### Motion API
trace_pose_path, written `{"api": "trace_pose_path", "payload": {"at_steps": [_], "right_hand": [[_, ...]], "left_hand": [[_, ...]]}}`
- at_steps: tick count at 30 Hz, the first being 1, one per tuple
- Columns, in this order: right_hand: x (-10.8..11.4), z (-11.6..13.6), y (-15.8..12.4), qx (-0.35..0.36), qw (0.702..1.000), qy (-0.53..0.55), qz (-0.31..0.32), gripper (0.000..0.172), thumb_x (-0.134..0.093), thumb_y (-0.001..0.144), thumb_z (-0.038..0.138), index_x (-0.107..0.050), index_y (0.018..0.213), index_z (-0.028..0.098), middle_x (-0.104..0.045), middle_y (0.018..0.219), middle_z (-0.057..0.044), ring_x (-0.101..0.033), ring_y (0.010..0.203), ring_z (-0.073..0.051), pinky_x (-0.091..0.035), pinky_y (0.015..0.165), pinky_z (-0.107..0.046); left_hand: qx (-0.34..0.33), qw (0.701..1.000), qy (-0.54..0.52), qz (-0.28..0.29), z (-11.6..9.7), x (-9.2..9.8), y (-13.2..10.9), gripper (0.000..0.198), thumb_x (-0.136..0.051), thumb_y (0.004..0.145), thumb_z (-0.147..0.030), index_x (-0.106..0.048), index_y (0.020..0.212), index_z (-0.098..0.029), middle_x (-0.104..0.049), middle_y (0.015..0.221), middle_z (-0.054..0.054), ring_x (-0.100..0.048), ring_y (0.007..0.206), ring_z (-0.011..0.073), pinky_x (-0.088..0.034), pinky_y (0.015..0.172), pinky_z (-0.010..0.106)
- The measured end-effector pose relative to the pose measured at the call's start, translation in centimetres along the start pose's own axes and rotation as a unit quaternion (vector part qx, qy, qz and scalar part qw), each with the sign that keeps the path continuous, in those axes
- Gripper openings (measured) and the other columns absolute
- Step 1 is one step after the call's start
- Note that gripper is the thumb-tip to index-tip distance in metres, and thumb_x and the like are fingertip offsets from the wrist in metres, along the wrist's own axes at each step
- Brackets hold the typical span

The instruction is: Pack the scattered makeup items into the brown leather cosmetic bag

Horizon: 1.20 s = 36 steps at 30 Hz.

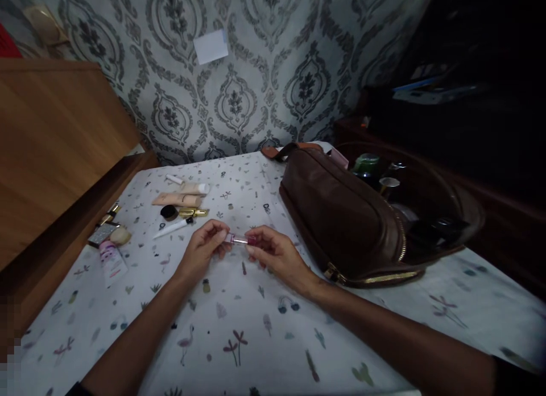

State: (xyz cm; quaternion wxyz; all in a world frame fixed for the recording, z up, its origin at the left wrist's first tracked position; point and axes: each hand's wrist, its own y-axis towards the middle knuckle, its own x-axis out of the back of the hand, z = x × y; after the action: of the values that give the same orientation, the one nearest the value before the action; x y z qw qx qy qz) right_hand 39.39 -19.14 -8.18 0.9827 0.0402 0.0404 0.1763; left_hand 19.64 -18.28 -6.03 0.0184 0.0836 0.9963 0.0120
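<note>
Between my two hands, just over the patterned white cloth [251, 310], is a small lip gloss tube [240, 240] with a pinkish clear body and a dark red end. My left hand [207, 240] pinches its left end between thumb and fingers. My right hand [273, 248] grips the dark red end the same way. The tube lies about level, both ends partly covered by fingertips. To the right of my right hand stands a brown toiletry bag [336, 208], unzipped, with bottles inside, among them one with a green cap [365, 164].
Left of my hands lie beige cosmetic tubes [177, 199], a dark round jar [169, 213], a gold tube [194, 212] and a white pen-like stick [170, 228]. A pink and white tube [112, 262] and a glittery compact [100, 235] lie by the wooden panel [63, 145]. Patterned wallpaper [234, 100] rises behind.
</note>
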Motion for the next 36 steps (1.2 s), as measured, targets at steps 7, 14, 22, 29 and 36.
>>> {"api": "trace_pose_path", "payload": {"at_steps": [7,14,22,29,36], "right_hand": [[0.1,0.1,-0.1,0.031,0.999,-0.025,0.011,0.037,-0.067,0.083,0.053,-0.061,0.096,0.018,-0.059,0.078,0.001,-0.055,0.07,-0.013,-0.042,0.061,-0.024],[0.4,0.7,-0.4,0.042,0.996,-0.068,0.043,0.022,-0.068,0.082,0.037,-0.065,0.087,0.016,-0.057,0.075,0.002,-0.05,0.07,-0.011,-0.039,0.066,-0.024],[1.1,4.3,-1.5,0.043,0.97,-0.239,0.028,0.01,-0.07,0.083,0.021,-0.072,0.092,0.017,-0.064,0.079,0.001,-0.056,0.072,-0.012,-0.042,0.068,-0.022],[4.2,11.1,-4.6,0.184,0.919,-0.345,-0.042,0.02,-0.062,0.093,0.029,-0.071,0.105,0.017,-0.072,0.094,-0.004,-0.063,0.079,-0.014,-0.048,0.072,-0.023],[10.9,17.6,-9.0,0.172,0.761,-0.571,-0.254,0.02,-0.058,0.095,0.035,-0.068,0.101,0.019,-0.069,0.076,-0.001,-0.059,0.062,-0.012,-0.04,0.057,-0.022]], "left_hand": [[-0.013,1.0,0.022,0.005,0.3,0.1,-0.4,0.03,-0.075,0.082,-0.045,-0.063,0.095,-0.019,-0.061,0.079,-0.002,-0.055,0.067,0.0109,-0.045,0.065,0.022],[-0.015,0.994,0.104,0.024,-0.3,-0.1,-0.8,0.031,-0.069,0.086,-0.049,-0.065,0.096,-0.02,-0.062,0.084,0.0,-0.056,0.074,0.0141,-0.047,0.067,0.023],[-0.031,0.997,0.071,0.017,0.5,0.1,-0.7,0.037,-0.073,0.081,-0.054,-0.067,0.098,-0.022,-0.063,0.078,0.0,-0.057,0.066,0.0147,-0.05,0.063,0.025],[-0.016,1.0,0.003,0.021,1.1,0.0,-0.3,0.043,-0.073,0.079,-0.059,-0.07,0.095,-0.02,-0.067,0.086,0.007,-0.061,0.074,0.0199,-0.05,0.055,0.025],[0.022,0.998,0.037,0.04,0.8,-0.3,-0.4,0.05,-0.073,0.073,-0.067,-0.071,0.086,-0.019,-0.068,0.075,0.007,-0.061,0.067,0.0193,-0.05,0.054,0.025]]}}
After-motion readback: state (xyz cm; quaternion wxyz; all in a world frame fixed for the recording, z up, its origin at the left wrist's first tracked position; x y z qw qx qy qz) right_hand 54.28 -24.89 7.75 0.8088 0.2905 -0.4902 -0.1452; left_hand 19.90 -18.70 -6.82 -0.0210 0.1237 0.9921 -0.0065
